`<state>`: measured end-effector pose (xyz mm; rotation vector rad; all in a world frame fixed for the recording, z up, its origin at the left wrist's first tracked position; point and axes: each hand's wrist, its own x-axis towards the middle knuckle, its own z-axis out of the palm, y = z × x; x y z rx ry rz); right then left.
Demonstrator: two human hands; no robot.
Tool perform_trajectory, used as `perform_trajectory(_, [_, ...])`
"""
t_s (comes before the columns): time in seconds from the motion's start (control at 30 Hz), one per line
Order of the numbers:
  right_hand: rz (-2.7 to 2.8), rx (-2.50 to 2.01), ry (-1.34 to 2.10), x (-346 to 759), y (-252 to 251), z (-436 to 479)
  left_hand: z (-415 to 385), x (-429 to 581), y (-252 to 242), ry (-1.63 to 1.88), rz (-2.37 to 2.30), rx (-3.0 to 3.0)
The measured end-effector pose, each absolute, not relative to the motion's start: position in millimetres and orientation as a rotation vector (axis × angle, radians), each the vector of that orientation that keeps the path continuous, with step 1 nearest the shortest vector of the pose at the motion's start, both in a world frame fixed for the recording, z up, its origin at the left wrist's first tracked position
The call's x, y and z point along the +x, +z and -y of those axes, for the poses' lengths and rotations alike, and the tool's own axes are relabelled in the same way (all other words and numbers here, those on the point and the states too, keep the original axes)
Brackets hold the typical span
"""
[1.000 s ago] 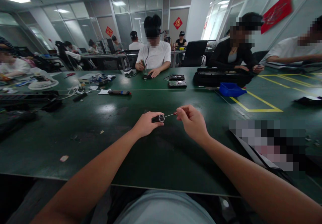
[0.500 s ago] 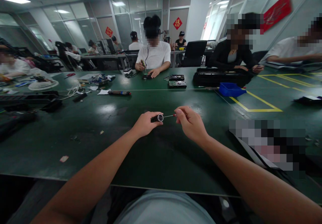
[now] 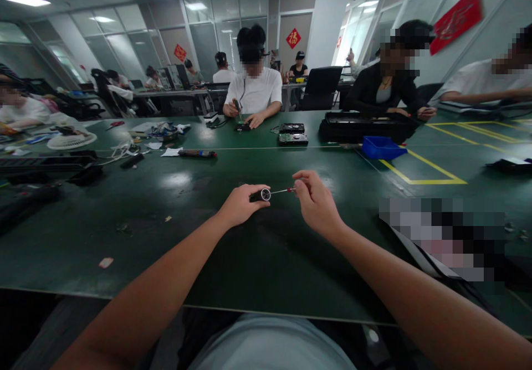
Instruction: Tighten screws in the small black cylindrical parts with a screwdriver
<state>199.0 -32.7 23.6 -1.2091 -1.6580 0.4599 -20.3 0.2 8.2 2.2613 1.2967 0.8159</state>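
My left hand (image 3: 241, 205) is closed round a short black cylinder (image 3: 265, 194) that has a silver-rimmed round end, turned towards me and to the right. Its other end is hidden in the palm. A slim screwdriver (image 3: 290, 190) with a thin metal shaft and a reddish handle is in my right hand (image 3: 315, 199). The thumb presses on the handle, while the index finger is lifted off a little. The shaft's tip meets the right side of the cylinder's rim; whether it goes inside, I cannot tell. Both hands are just above the green table (image 3: 257, 270).
Across the table, a person in white (image 3: 254, 90) works on a small dark item. Beyond my hands are circuit-board devices (image 3: 292, 138), a blue bin (image 3: 382, 147), a long black case (image 3: 361, 128) and a dark rod-like tool (image 3: 197, 153). Dark parts (image 3: 41, 165) clutter the left side.
The fingers of my right hand have loosened and lifted slightly, showing more of the screwdriver's handle. My left hand and the cylinder have stayed almost still.
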Motion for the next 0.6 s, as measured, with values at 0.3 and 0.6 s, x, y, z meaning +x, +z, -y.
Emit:
perform_trajectory(0.3, [1.376, -1.057, 0.833, 195.1, 19.1, 22.9, -2.5, -19.5, 6.6, 0.843, -1.346, 2.221])
perform_trajectory(0.6, [1.006, -0.976, 1.246, 202.3, 10.3, 5.0, -5.6, -20.9, 8.5, 0.862, -1.236, 2.266])
